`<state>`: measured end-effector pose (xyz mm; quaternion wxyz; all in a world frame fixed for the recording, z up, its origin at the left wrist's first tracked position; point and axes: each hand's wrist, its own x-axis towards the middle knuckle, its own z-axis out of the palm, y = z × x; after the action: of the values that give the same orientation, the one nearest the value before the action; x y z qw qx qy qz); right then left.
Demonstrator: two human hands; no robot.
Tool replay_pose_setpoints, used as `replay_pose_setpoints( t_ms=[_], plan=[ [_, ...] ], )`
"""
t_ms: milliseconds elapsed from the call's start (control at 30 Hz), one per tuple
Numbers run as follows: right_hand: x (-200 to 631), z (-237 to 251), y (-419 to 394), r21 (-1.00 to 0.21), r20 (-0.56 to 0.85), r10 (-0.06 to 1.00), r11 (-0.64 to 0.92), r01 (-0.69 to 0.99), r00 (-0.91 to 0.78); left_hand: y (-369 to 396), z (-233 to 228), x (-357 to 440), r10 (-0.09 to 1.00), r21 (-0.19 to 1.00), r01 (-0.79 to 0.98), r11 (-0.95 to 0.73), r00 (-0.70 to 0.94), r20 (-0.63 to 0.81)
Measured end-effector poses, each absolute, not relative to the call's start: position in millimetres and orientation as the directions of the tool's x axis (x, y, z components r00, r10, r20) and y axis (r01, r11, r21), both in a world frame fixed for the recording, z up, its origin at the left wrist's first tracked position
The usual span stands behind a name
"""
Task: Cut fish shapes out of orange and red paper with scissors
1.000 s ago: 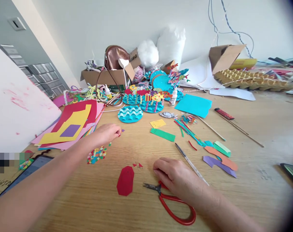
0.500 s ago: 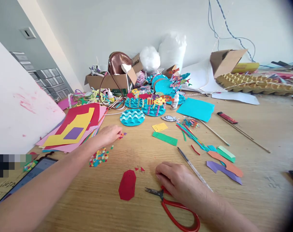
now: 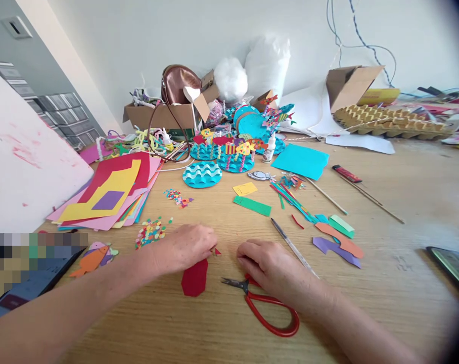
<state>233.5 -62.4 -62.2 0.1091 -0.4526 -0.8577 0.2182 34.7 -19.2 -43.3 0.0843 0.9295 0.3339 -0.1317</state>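
Note:
My left hand (image 3: 195, 243) is closed in a pinch, its fingertips at a small red paper triangle (image 3: 218, 252); what they hold, if anything, is hidden. Below that hand lies a red paper cutout (image 3: 195, 279) with clipped corners, its top partly covered. On the right, my right hand (image 3: 265, 263) rests on the table with curled fingers; whether anything is inside cannot be seen. Red-handled scissors (image 3: 273, 316) lie by it, one handle loop partly beneath the hand. Beyond its wrist is a pen (image 3: 293, 246).
Paper dots (image 3: 151, 232) and tiny scraps (image 3: 177, 198) lie beyond my left hand. Coloured paper sheets (image 3: 104, 182) are stacked at left, near orange fish cutouts (image 3: 93, 262). Blue wavy discs (image 3: 202, 175), a glue bottle (image 3: 269, 149) and a box (image 3: 165, 120) stand farther back.
My left hand has come back toward me from the tiny scraps to the red triangles beside the red cutout. The right hand stays by the scissors. The view has shifted slightly.

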Motion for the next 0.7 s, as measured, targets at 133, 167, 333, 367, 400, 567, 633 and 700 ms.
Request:
replay_pose_setpoints(
  t_ms=[133, 167, 333, 367, 400, 567, 633, 700],
  plan=[
    [234.5, -63.7, -62.0, -0.472, 0.001, 0.822, 0.502, 0.724, -0.569, -18.6, -47.4, 32.9, 0.611, 0.063, 0.646, -0.761, 0.745, -0.267],
    [234.9, -64.2, -61.9, -0.473, 0.003, 0.822, 0.504, 0.723, -0.570, -18.8, -47.9, 32.2, 0.615, 0.062, 0.650, -0.757, 0.742, -0.266],
    [234.8, -65.6, -60.9, -0.469, 0.006, 0.816, 0.513, 0.719, -0.578, -20.9, -49.9, 30.4, 0.622, 0.034, 0.655, -0.755, 0.732, -0.278],
    [234.5, -65.2, -60.9, -0.470, 0.003, 0.816, 0.511, 0.719, -0.578, -21.3, -50.7, 30.2, 0.619, 0.031, 0.650, -0.760, 0.737, -0.272],
    [234.2, -64.6, -61.1, -0.471, -0.002, 0.818, 0.507, 0.722, -0.576, -21.7, -51.6, 29.9, 0.616, 0.031, 0.645, -0.764, 0.742, -0.264],
    [233.8, -61.0, -62.8, -0.471, -0.021, 0.826, 0.488, 0.734, -0.563, -22.5, -55.8, 28.6, 0.623, 0.048, 0.652, -0.756, 0.741, -0.253],
    [234.0, -60.6, -63.0, -0.471, -0.020, 0.825, 0.490, 0.733, -0.564, -22.4, -55.6, 29.0, 0.627, 0.061, 0.657, -0.751, 0.739, -0.248],
    [234.3, -61.3, -62.8, -0.469, -0.016, 0.823, 0.496, 0.731, -0.568, -22.1, -54.5, 30.6, 0.632, 0.066, 0.660, -0.748, 0.740, -0.233]
  ],
)
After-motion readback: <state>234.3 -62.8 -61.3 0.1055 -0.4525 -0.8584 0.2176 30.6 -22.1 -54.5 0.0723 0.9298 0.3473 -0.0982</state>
